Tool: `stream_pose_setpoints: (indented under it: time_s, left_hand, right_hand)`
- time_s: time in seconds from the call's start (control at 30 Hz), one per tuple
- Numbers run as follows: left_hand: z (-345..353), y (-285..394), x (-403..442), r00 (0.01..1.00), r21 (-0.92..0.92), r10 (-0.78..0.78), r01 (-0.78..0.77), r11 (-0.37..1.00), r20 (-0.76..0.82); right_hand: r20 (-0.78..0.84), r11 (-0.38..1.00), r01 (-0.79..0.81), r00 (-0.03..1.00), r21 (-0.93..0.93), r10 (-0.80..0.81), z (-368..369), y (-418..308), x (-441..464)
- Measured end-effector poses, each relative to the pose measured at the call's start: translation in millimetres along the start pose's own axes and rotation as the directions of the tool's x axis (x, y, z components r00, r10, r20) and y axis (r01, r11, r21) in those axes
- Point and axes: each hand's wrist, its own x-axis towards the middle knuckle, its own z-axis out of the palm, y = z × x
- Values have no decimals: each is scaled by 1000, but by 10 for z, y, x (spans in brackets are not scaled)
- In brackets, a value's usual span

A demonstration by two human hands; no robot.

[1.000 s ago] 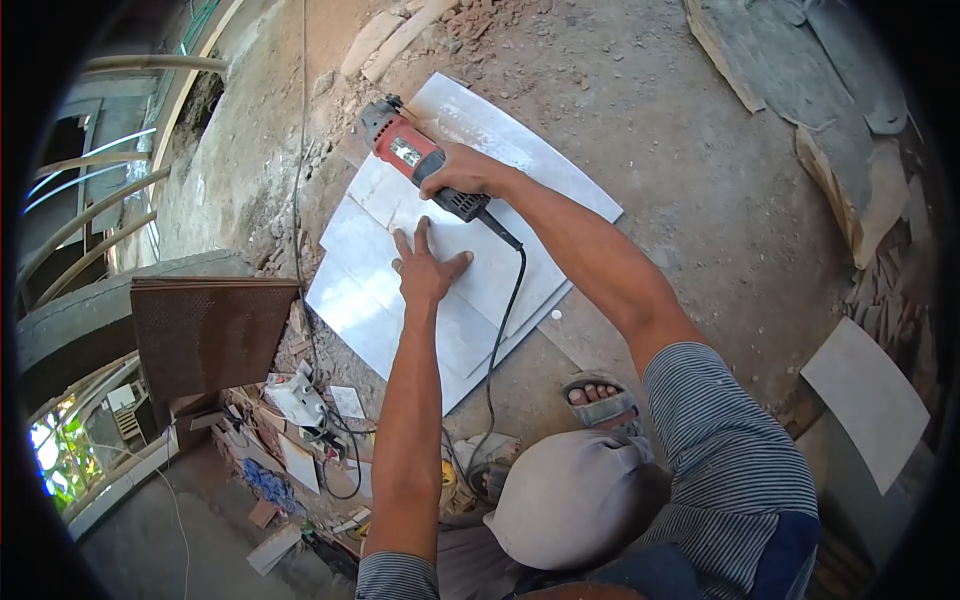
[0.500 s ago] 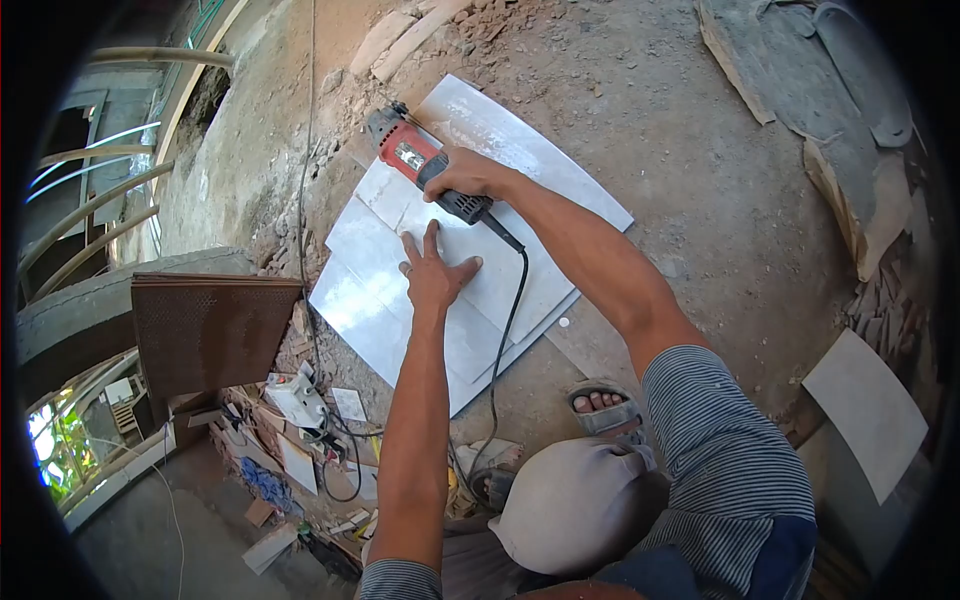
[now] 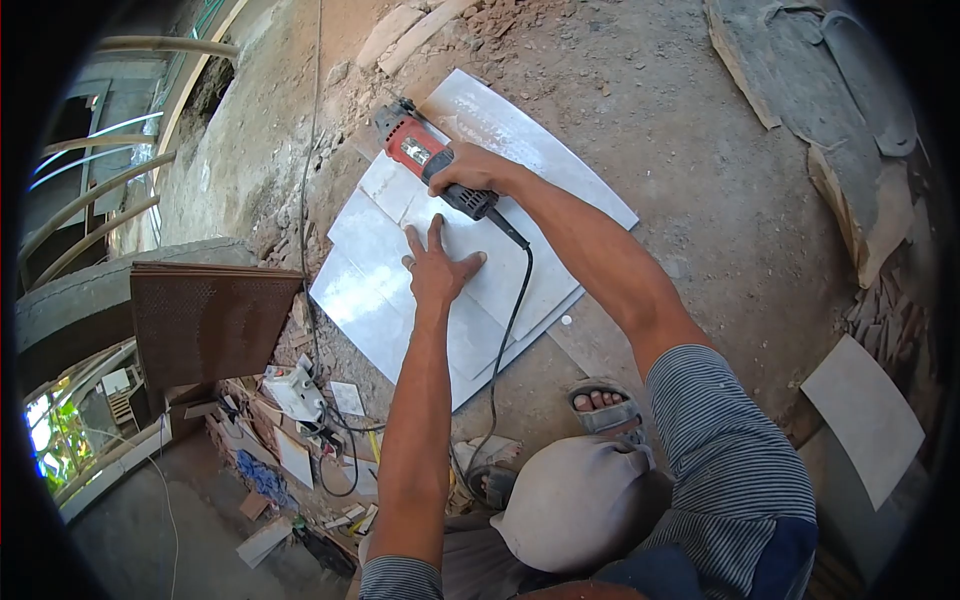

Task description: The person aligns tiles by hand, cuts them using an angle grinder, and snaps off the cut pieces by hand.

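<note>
Wrapped round the body of a red and black angle grinder is my right hand. The grinder's head lies at the upper left edge of the pale tiles, and its black cord runs down over them toward my feet. My left hand rests on the top tile with its fingers spread, just below the grinder. The tiles overlap one another on the dirt floor. Too small to make out is the contact between the grinder's disc and the tile.
Brown ribbed tiles stand at the left. Below them a white power socket box sits among cables and tile scraps. Another pale tile leans at the right. My sandalled foot is near the stack's lower right.
The whole view has shifted slightly, so tiles, grinder and hands appear a little further right. My right hand stays on the grinder and my left hand stays on the tile.
</note>
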Motion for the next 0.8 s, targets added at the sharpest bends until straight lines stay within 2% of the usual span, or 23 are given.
stream_pose_setpoints:
  time_s: [0.27,0.4,0.47,0.8]
  left_hand:
    - [-19,21,-17,1000,-2,-17,17,1000,11]
    - [-26,24,-13,1000,7,-21,21,1000,13]
    - [-24,16,-16,1000,3,-21,21,1000,11]
    - [-11,-4,-9,1000,-20,3,-3,1000,-4]
  right_hand:
    - [-21,1000,-16,1000,20,16,23,87,182]
    - [-20,999,-32,999,14,32,-10,-63,6]
    - [46,999,-46,998,-3,46,-30,-31,-32]
    - [8,1000,-23,1000,6,23,-35,172,-493]
